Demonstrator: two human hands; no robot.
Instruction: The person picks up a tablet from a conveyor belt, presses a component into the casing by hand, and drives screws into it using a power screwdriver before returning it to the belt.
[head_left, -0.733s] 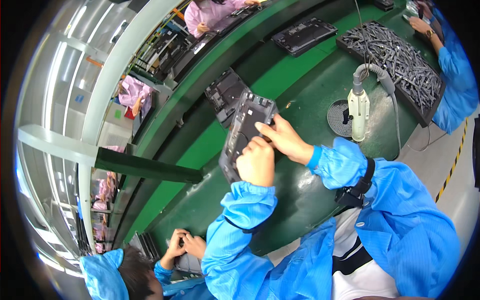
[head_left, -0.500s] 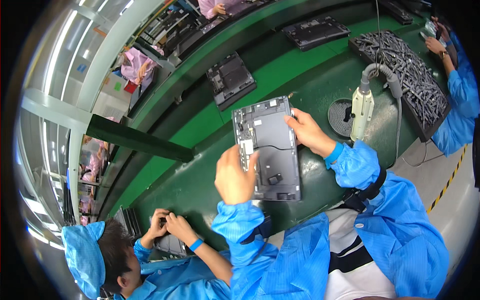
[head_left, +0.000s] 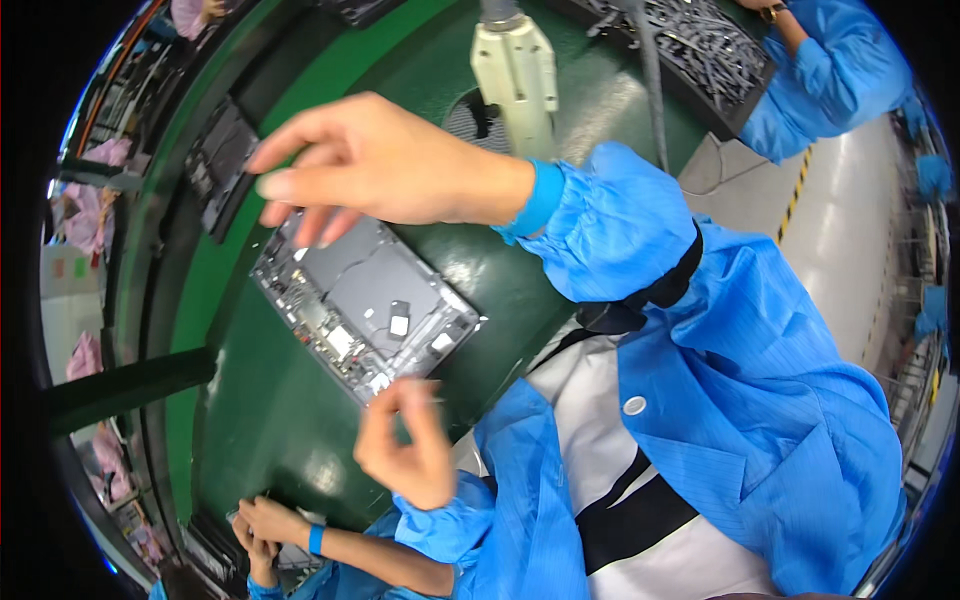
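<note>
An opened laptop base (head_left: 385,275) lies at a slant on the green worktable (head_left: 300,440). Its bare circuit board, a thin dark cable and a small black piece with a white label show inside. My right hand (head_left: 370,165), slightly blurred, hovers over the base's far end with fingers spread and nothing visible in them. At the near corner, my left hand (head_left: 410,445) has thumb and forefinger pinched together. A small pale sliver shows at its fingertips, too smeared to name.
A cream hand tool (head_left: 515,80) hangs past my right hand, above a round dark disc (head_left: 465,120). A black tray (head_left: 705,50) of dark strips stands at far right, beside a co-worker's sleeve (head_left: 840,70). Another co-worker's hands (head_left: 270,525) work at lower left. A second dark base (head_left: 220,165) sits on the green conveyor.
Both hands have let go of the laptop base, which now rests turned on the table. My right hand has risen over it; the left has drawn back to its near corner. The view has swung right.
</note>
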